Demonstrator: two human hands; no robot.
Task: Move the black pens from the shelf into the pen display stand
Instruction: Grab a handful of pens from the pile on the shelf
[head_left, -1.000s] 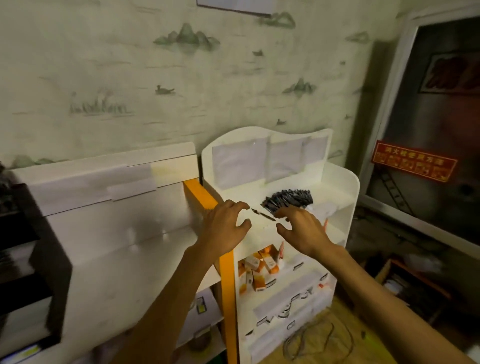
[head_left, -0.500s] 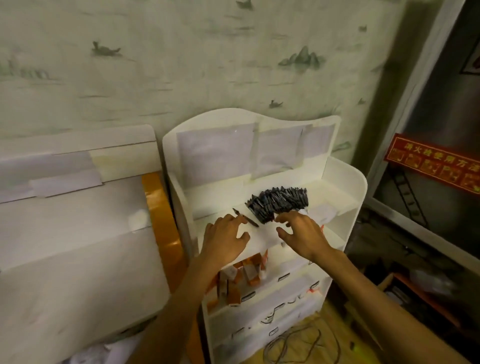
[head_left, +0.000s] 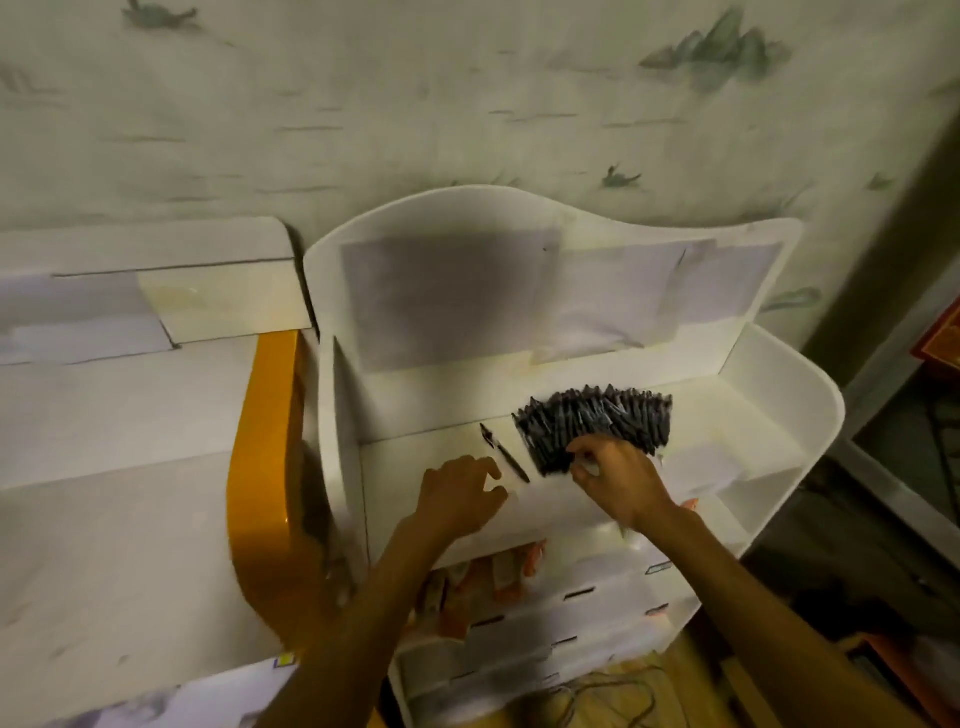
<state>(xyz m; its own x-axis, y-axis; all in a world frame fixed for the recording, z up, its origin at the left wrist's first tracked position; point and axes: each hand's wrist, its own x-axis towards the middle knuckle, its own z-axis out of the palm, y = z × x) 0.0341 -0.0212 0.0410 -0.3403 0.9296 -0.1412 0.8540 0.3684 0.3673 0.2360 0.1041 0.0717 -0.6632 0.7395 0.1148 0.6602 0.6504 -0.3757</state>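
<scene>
A fanned pile of black pens lies on the top shelf of the white pen display stand. One black pen lies apart, just left of the pile. My right hand is at the pile's near left edge, with its fingertips curled in among the pens and pinching some. My left hand hovers over the shelf beside the single pen, fingers loosely curled, holding nothing.
A white cabinet with an orange edge stands close on the left. Orange boxes sit in the stand's lower tier. A white paper lies right of the pile. Cables lie on the floor.
The view has swung down and closer to the stand. My right hand has moved forward from short of the pile into its near edge. My left hand stays beside the single pen.
</scene>
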